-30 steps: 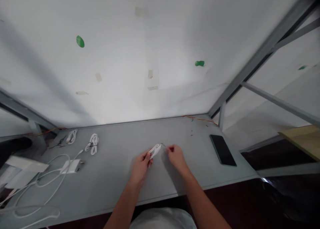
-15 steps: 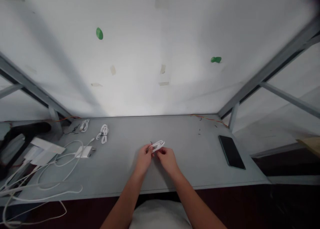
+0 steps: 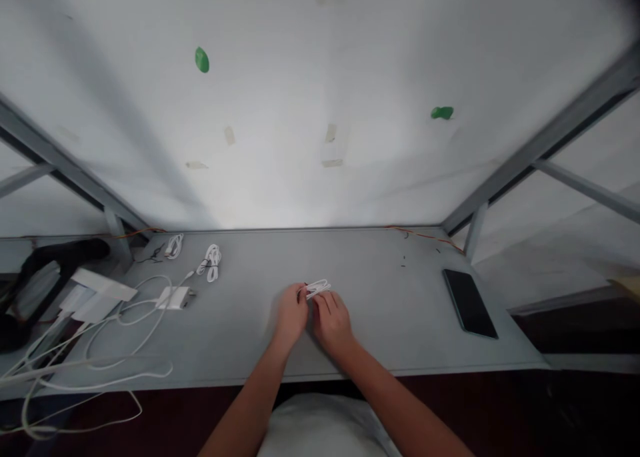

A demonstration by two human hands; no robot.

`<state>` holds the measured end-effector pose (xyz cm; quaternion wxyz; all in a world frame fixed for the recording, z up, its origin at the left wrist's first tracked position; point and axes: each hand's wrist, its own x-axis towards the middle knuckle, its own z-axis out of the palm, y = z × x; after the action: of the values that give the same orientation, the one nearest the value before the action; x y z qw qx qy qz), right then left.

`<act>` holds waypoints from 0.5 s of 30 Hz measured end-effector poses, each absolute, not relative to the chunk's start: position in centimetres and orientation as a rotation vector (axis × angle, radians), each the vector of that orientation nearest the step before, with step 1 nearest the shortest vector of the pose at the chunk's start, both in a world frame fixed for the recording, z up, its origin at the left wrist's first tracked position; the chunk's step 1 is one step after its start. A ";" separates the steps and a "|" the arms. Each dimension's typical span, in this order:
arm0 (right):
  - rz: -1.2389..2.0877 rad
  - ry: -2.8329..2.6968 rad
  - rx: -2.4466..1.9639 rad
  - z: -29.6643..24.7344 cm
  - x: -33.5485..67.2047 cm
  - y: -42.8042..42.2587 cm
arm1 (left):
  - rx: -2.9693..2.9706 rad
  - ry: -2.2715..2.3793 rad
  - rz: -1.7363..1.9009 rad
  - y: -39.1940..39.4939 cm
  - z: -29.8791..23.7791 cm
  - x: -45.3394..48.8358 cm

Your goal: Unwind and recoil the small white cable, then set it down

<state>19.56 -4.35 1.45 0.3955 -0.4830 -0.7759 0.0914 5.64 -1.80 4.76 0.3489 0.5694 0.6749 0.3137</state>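
A coiled white cable (image 3: 319,287) is held just above the grey table (image 3: 380,297), near its middle. My left hand (image 3: 292,310) grips the bundle's left end, fingers closed round it. Curled against the lower right side of the same coil is my right hand (image 3: 332,318), its fingertips pressed to the loops. A small dark bit, like a twist tie, shows by the left fingers; most of it is hidden. Two more coiled cables lie at the back left: one bundle (image 3: 211,262) with a dark tie round it, another (image 3: 174,246) farther off.
A black phone (image 3: 470,304) lies at the right. On the left are a white power adapter (image 3: 175,298), tangled white cords, a white box-like block (image 3: 103,294) and a black stand-like object (image 3: 55,264). Loose black ties (image 3: 153,254) lie at the back left. A white wall (image 3: 280,190) rises behind.
My right hand has turned over, its back now facing up, and stays at the coil. The left hand has rolled slightly inward round the cable. The view has shifted a little.
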 end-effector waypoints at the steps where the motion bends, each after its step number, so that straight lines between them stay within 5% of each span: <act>1: 0.203 -2.036 -1.146 1.6 20.1 -3.9 | 1.537 1.764 0.824 -1.9 4.9 5.8; 7: 0.290 -2.216 -1.054 2.3 22.2 -1.2 | 1.727 1.596 0.775 -2.2 5.0 6.3; 15: 0.337 -2.359 -0.916 2.5 22.7 -0.4 | 1.025 1.349 0.926 -1.7 4.7 6.0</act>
<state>22.69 -0.41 2.55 0.2898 -0.3435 -0.8843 0.1264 5.96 -1.67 4.69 0.5690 0.4364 0.5746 0.3945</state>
